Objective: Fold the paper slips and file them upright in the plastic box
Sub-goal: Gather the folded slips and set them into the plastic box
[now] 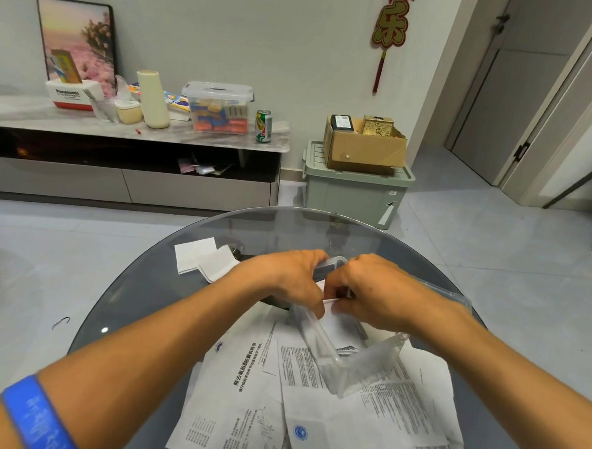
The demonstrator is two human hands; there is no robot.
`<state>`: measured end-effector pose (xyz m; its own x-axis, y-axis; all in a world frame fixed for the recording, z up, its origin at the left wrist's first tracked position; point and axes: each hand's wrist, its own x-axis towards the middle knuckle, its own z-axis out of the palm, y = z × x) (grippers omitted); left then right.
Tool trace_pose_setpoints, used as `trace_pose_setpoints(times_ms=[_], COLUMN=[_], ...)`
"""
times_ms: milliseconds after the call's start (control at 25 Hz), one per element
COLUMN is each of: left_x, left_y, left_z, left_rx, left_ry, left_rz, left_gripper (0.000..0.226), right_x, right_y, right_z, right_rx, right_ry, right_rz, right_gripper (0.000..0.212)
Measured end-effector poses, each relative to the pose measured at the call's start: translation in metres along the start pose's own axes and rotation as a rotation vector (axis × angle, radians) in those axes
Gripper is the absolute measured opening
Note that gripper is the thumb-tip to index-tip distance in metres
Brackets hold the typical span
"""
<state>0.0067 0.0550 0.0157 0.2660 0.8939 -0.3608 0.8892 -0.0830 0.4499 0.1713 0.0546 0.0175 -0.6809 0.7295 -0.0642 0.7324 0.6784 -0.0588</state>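
A clear plastic box stands on printed paper sheets on the round glass table. Both my hands meet over the box's open top. My left hand has its fingers curled down into the box at its left wall. My right hand pinches a folded white paper slip that stands upright inside the box. Several unfolded printed slips lie spread under and in front of the box. Two folded white slips lie on the glass to the left, beyond my left hand.
Behind the table stand a low cabinet with clutter on top and a green storage bin bearing a cardboard box. Grey tiled floor surrounds the table. A blue band is on my left forearm.
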Motion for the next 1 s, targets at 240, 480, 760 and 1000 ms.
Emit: trace_pose_setpoints(times_ms=[240,480,760,1000], left_x=[-0.007,-0.021,-0.018,-0.025], left_y=[-0.007,-0.009,0.008,0.017], left_z=[-0.014,-0.029,-0.013,-0.01], left_rx=[-0.313,-0.823,-0.858,-0.343], left_ry=[0.171,0.201,0.422,0.381], left_rz=[0.125,0.354,0.217,0.161], left_gripper=[0.076,0.046,0.027,0.02], right_x=[-0.01,-0.014,-0.019,-0.019], right_y=[0.013,0.015,0.01,0.02], right_z=[-0.018,-0.021,-0.029,-0.031], right_rx=[0.429,1.156,1.24,1.05], right_ry=[0.306,0.394,0.27,0.523], right_rz=[0.121,0.4,0.346,0.558], right_gripper=[0.005,0.006,0.022,0.009])
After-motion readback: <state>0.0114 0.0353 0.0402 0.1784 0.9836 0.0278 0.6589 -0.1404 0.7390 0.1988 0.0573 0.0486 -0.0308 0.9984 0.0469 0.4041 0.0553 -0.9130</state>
